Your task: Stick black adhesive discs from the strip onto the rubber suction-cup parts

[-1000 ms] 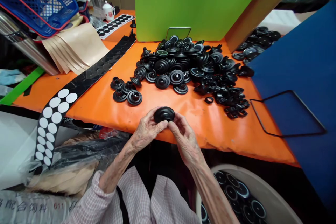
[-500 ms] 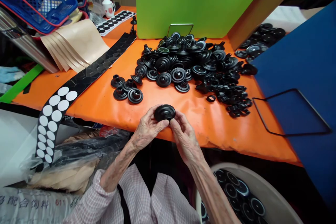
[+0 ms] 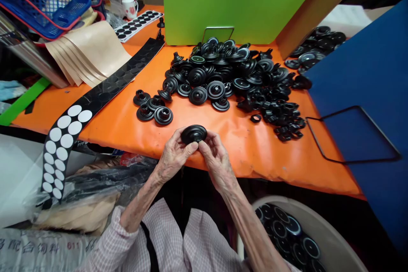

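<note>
- Head view: a round black moulded rubber part (image 3: 194, 134) is held between both hands, just above the front edge of the orange table (image 3: 255, 157).
- Its domed face is turned upward, tilted slightly away; being round, no long axis is shown.
- Its underside is hidden by the hands, so the centre there cannot be made out.
- The rim is pinched by the left hand (image 3: 174, 156) and right hand (image 3: 217, 160), fingers curled beneath it; individual fingertips are partly hidden.
- Three black stemmed parts (image 3: 163, 115) are placed near the hands, before a larger pile of black parts (image 3: 216, 77).
- A pale tub (image 3: 328, 229) of black discs (image 3: 280, 228) is seen below, cut off by the frame.
</note>
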`<state>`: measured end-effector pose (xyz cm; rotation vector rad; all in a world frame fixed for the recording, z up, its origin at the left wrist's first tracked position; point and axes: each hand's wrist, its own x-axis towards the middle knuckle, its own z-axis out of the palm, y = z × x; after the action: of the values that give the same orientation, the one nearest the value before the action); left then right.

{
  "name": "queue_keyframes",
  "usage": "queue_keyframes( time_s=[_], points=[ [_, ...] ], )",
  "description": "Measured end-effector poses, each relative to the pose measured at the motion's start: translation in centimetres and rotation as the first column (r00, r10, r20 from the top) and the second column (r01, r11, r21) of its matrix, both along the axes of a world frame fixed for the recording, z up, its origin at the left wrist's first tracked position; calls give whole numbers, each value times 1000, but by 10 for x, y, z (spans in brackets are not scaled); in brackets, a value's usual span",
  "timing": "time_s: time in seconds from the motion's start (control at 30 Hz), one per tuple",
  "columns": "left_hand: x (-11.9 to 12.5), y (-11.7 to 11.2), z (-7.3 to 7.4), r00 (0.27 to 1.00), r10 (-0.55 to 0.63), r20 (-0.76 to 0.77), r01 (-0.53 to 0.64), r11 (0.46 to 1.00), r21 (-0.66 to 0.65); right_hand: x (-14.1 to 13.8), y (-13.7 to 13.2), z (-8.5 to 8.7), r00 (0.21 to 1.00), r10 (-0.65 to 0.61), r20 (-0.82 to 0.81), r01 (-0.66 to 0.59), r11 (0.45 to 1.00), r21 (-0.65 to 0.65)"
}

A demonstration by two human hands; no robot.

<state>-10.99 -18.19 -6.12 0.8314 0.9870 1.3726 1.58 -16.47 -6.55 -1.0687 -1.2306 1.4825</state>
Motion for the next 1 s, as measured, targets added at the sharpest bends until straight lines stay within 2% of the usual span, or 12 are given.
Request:
queue_keyframes(
  time_s=[0.13, 0.23, 0.33, 0.4, 0.47, 0.57, 0.63, 0.73, 0.8, 0.87, 0.93, 1.0],
  points=[
    [-1, 0, 2, 1000, 16, 27, -16, 1000, -6, -2, -1, 2, 998, 29, -49, -30, 999, -18],
    [1, -1, 4, 1000, 17, 0, -17, 1000, 10, -3, -2, 5, 999, 19, -33, -19, 1000, 19],
    [4, -3, 4, 995, 89, -44, -87, 996, 35, -5, -2, 5, 1000, -7, -8, 7, 999, 47],
    [5, -3, 2, 992, 121, -34, -121, 993, 7, -8, -2, 1, 1000, -7, -15, 7, 1000, 14],
    [4, -1, 1, 994, 104, 31, -102, 993, -59, -10, 0, -3, 1000, -2, -11, 2, 1000, -29],
    [-1, 3, 4, 985, 43, 166, -18, 989, -144, -9, 3, -5, 995, 1, 102, 0, 1000, -7],
    [-5, 6, 6, 980, 29, 196, 4, 986, -168, -4, 5, -2, 970, -59, 235, 31, 992, 121],
    [-9, 7, 8, 986, 20, 168, 11, 983, -181, 6, 10, 10, 904, -115, 411, -65, 915, 398],
    [-8, 6, 9, 988, 0, 153, 27, 984, -174, 11, 14, 16, 852, -96, 515, -228, 818, 528],
    [-7, 5, 9, 990, -9, 144, 34, 985, -172, 13, 17, 19, 805, -114, 582, -330, 728, 600],
    [-5, 5, 9, 989, 6, 149, 22, 983, -181, 12, 20, 17, 790, -170, 590, -341, 678, 651],
    [-3, 6, 7, 986, 18, 165, 14, 982, -190, 10, 20, 11, 793, -228, 565, -298, 662, 687]
  ],
)
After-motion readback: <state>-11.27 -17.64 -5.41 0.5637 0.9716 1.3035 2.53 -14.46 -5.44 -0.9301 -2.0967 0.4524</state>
